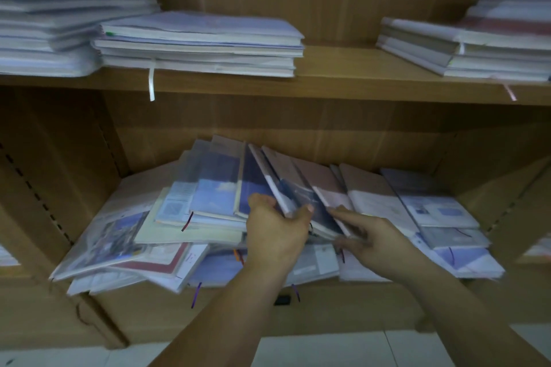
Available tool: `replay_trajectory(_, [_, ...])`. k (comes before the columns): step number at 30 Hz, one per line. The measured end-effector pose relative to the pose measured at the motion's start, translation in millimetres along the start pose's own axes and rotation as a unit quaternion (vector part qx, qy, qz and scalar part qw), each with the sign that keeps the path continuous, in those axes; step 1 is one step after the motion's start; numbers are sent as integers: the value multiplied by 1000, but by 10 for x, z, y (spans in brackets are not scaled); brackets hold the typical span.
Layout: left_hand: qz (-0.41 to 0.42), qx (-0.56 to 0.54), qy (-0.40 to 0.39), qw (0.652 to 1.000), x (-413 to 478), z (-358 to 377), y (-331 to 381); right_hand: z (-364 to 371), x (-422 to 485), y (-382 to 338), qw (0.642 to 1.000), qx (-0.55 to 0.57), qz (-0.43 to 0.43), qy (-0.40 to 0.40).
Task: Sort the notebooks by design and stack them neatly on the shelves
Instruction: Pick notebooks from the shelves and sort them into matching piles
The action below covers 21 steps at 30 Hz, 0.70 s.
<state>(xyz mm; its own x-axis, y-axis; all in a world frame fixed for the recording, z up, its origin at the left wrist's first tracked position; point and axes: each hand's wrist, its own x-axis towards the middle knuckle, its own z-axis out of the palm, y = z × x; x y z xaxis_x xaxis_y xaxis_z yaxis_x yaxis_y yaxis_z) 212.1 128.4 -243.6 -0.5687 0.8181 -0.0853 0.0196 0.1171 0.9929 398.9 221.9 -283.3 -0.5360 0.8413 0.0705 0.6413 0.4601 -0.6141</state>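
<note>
Notebooks blurred; left hand grips one, covering edge.

Two shelves; three stacks above; one jumbled heap below (notebooks uncountable); two hands.

Wood-grain shelves; seemingly plastic-wrapped, glossy notebooks

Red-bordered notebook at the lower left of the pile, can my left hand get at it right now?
Probably not yet: the left hand grips the tilted notebooks, and the red-bordered notebook lies partly under a plastic-wrapped notebook.
</note>
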Motion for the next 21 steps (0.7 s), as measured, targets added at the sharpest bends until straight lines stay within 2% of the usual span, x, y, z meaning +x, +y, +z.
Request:
replay_trajectory(5, [-37, -16, 0, 999, 45, 40, 10, 11, -112, -125, 992, 19, -11, 124])
replay_trajectory(11, [-45, -96, 14, 994, -266, -135, 160, 202, -243, -546, 982, 52, -85, 160])
replay_trajectory(15, [-58, -77, 28, 995, -360, -447, 65, 256, -419, -878, 989, 22, -110, 98])
replay_trajectory(18, [-86, -63, -30, 994, -397, -658, 5, 290, -496, -965, 993, 8, -113, 17])
replay_trajectory(21, [-97, -56, -82, 990, -460, -770, -14, 237, -460, -768, 997, 56, -35, 31])
